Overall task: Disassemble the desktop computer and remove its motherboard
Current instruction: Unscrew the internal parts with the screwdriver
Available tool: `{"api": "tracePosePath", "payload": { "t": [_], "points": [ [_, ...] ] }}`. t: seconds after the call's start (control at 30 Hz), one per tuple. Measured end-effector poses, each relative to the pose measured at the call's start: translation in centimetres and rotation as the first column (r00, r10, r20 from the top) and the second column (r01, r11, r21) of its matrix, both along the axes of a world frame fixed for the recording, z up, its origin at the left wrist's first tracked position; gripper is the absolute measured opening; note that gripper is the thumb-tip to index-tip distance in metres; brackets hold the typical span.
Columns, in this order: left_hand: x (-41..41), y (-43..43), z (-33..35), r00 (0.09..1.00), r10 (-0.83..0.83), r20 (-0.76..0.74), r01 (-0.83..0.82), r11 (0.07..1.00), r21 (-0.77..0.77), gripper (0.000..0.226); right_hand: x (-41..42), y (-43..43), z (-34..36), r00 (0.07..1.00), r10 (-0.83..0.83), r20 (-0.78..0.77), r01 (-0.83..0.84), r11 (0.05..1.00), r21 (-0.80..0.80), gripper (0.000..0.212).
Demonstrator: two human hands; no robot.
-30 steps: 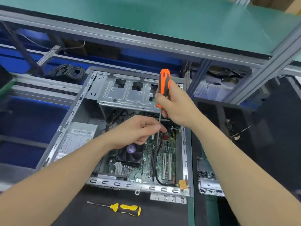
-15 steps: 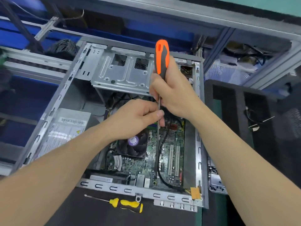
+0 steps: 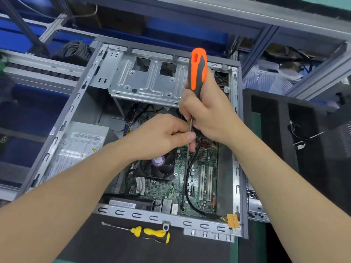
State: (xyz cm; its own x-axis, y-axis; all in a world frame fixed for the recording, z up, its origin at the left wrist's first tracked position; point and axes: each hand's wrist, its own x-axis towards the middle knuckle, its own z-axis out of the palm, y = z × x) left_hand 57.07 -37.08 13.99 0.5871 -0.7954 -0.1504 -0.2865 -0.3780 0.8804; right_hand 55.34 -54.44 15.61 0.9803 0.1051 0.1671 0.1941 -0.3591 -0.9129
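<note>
Head view shows me the dark tabletop [image 3: 114, 249] with the big open computer case [image 3: 72, 111] lying on it. The green motherboard [image 3: 201, 179] sits flat in the bottom of the case, on the right side, next to the grey power box [image 3: 79, 147]. My right hand [image 3: 207, 114] is wrapped tight round the orange screwdriver [image 3: 197, 71], which points down at the board. My left hand [image 3: 161, 135] pinches its thin metal rod. A little yellow screwdriver [image 3: 152, 233] lies on the tabletop just in front of the case.
</note>
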Motion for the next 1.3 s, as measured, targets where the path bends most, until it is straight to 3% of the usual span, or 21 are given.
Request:
{"api": "tracePosePath", "payload": {
  "t": [0.93, 1.1, 1.13, 1.2, 1.3],
  "points": [
    [0.1, 0.1, 0.1, 0.999, -0.046, 0.025, 0.047, 0.998, -0.029, 0.029, -0.2, 0.1, 0.1, 1.0, -0.003, 0.002, 0.002, 0.999, 0.037, 0.027],
    [0.4, 0.5, -0.2, 0.99, -0.117, -0.077, 0.106, 0.986, -0.132, 0.027, -1.2, -0.4, 1.3, 0.984, 0.177, 0.013, -0.178, 0.978, 0.112, 0.016],
    [0.4, 0.6, 0.0, 0.984, -0.145, -0.109, 0.126, 0.979, -0.161, 0.025, -1.5, -0.6, 1.9, 0.97, 0.242, 0.011, -0.241, 0.963, 0.119, 0.022],
    [0.3, 0.6, 0.3, 0.959, -0.231, -0.166, 0.189, 0.953, -0.238, 0.019, -2.1, -1.3, 3.2, 0.926, 0.377, -0.032, -0.37, 0.92, 0.131, 0.03],
    [0.3, 0.6, 0.6, 0.879, -0.374, -0.295, 0.268, 0.9, -0.343, 0.016, -2.8, -2.5, 5.5, 0.83, 0.547, -0.112, -0.529, 0.834, 0.155, 0.023]
  ]
}}
